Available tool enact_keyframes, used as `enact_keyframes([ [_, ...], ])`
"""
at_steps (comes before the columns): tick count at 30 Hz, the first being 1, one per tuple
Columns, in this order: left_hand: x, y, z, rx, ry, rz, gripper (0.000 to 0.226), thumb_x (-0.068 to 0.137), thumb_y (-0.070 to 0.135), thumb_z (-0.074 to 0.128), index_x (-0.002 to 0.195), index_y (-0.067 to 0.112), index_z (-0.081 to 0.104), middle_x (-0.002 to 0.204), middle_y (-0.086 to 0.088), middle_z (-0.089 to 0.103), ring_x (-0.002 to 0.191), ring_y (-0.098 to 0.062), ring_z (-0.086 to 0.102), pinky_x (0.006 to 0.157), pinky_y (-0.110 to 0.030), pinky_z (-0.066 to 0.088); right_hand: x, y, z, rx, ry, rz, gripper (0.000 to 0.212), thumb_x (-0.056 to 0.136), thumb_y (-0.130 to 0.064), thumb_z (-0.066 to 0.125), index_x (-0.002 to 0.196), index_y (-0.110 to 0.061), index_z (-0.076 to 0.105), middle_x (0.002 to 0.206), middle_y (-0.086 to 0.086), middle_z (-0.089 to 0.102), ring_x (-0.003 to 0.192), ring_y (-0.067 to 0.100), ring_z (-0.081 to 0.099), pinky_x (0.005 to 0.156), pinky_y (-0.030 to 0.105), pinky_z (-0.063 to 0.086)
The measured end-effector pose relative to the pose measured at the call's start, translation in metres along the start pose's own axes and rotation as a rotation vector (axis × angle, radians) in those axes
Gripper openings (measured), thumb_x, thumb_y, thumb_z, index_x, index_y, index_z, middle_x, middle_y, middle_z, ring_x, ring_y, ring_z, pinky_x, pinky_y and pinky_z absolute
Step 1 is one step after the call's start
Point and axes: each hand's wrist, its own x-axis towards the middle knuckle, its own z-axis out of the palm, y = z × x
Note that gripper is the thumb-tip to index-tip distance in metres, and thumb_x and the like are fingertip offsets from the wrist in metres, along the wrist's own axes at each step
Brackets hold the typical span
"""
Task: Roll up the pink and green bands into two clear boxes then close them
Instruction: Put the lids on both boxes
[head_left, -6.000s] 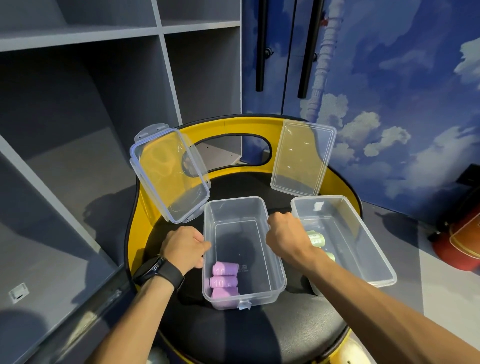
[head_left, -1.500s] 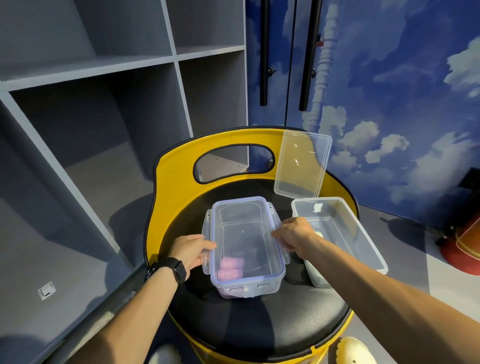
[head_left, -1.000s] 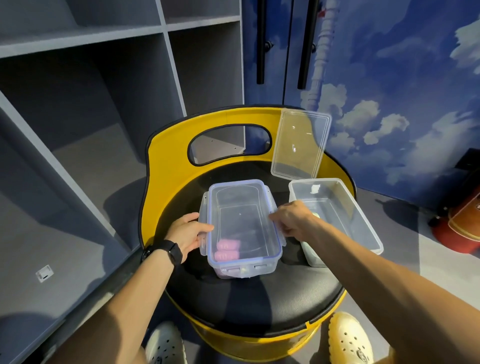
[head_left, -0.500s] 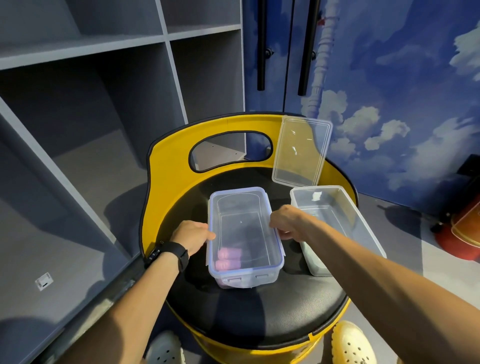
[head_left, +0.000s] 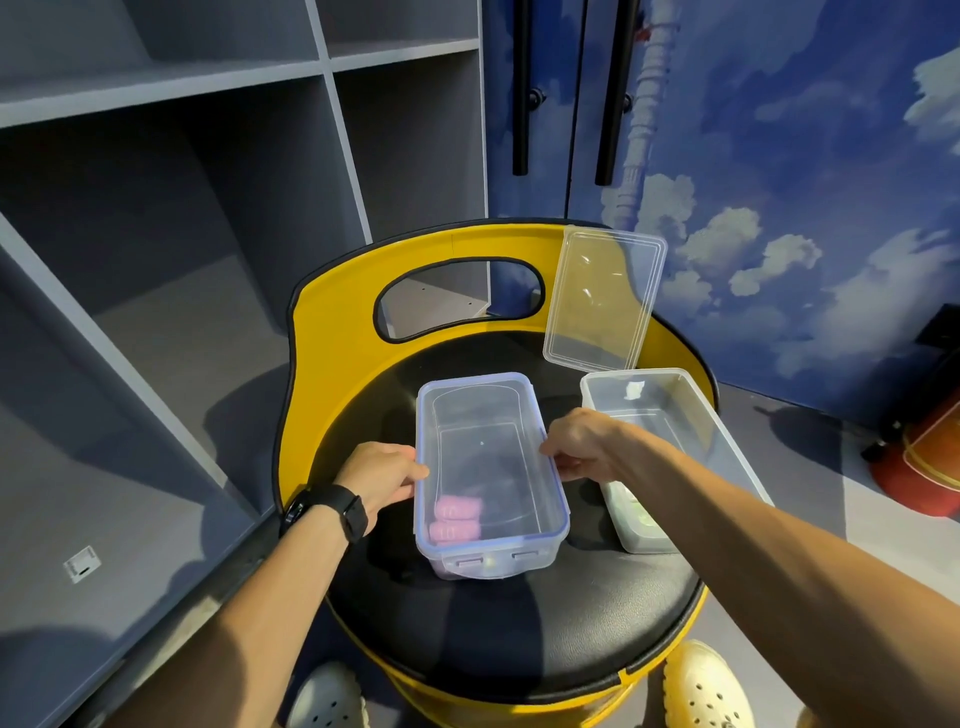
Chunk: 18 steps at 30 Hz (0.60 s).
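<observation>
Clear box (head_left: 488, 467): centre of black seat (head_left: 519, 623), lid on, front clips down.
Pink rolls (head_left: 454, 517): inside box, near-left corner, stacked side by side; any print too blurred to read.
L hand (head_left: 382, 475): fingers curled on box's left long edge, at the side clip.
R hand (head_left: 582, 441): fingers curled on right long edge, same way.
Watch (head_left: 327, 512): black, on L wrist, face dark, no text legible.
2nd box (head_left: 670, 415): open, just right of 1st, behind R forearm; green rolls (head_left: 636, 512) at its near end, partly hidden.
Spare lid (head_left: 605, 301): leans on yellow backrest (head_left: 332, 322), behind 2nd box.
Shelves (head_left: 156, 208): grey, left.
Wall (head_left: 805, 182): blue sky & clouds print.
Shoes (head_left: 706, 686): pale clogs below seat.
</observation>
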Motion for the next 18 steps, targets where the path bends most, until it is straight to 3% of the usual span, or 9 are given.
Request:
enact_keyframes([
  [4,0.002,0.000,0.000,0.016,0.012,0.008,0.027,0.088,-0.003,0.060,0.113,0.005,0.068,0.111,-0.010,0.069,0.099,-0.020,0.064,0.085,-0.033,0.051,0.000,-0.003,0.003,-0.074,0.037,-0.006,0.019,0.096,0.004,0.044,0.106,0.001,0.061,0.101,0.013,0.064,0.091,0.024,0.065,0.081,0.034,0.056],
  [8,0.004,0.002,-0.002,0.050,0.015,0.010,0.019,0.086,-0.003,0.060,0.101,0.004,0.070,0.105,-0.011,0.070,0.090,-0.016,0.064,0.077,-0.029,0.052,-0.001,-0.003,0.005,-0.230,0.095,-0.024,0.029,0.091,-0.011,0.045,0.110,0.001,0.063,0.107,0.015,0.069,0.099,0.029,0.069,0.095,0.040,0.054],
  [10,0.005,0.005,-0.002,0.131,0.032,0.027,0.016,0.085,0.002,0.062,0.098,0.008,0.069,0.106,-0.010,0.067,0.097,-0.021,0.062,0.084,-0.034,0.052,-0.005,-0.004,0.007,-0.426,0.110,-0.069,0.031,0.093,-0.017,0.047,0.118,-0.003,0.059,0.118,0.014,0.064,0.109,0.029,0.064,0.100,0.038,0.050],
  [12,0.012,0.009,0.000,0.319,0.090,0.109,0.035,0.086,0.012,0.064,0.120,0.012,0.061,0.123,-0.008,0.061,0.116,-0.026,0.055,0.097,-0.039,0.046,-0.010,-0.004,0.011,-0.743,0.183,-0.198,0.041,0.096,-0.024,0.049,0.133,-0.005,0.047,0.133,0.015,0.049,0.124,0.031,0.049,0.103,0.037,0.040],
  [14,0.020,0.017,0.006,0.474,0.147,0.221,0.049,0.090,0.022,0.060,0.138,0.015,0.049,0.139,-0.007,0.052,0.127,-0.026,0.049,0.096,-0.036,0.043,-0.016,-0.003,0.016,-0.922,0.233,-0.432,0.056,0.094,-0.035,0.055,0.140,-0.009,0.036,0.140,0.014,0.038,0.129,0.031,0.036,0.106,0.038,0.034],
  [18,0.047,0.030,0.023,0.716,0.128,0.418,0.052,0.097,0.030,0.050,0.145,0.015,0.039,0.152,-0.006,0.038,0.137,-0.024,0.039,0.109,-0.034,0.034,-0.028,-0.001,0.026,-1.103,-0.042,-0.741,0.094,0.086,-0.060,0.059,0.154,-0.015,0.013,0.161,0.006,0.010,0.147,0.026,0.009,0.120,0.039,0.016],
])
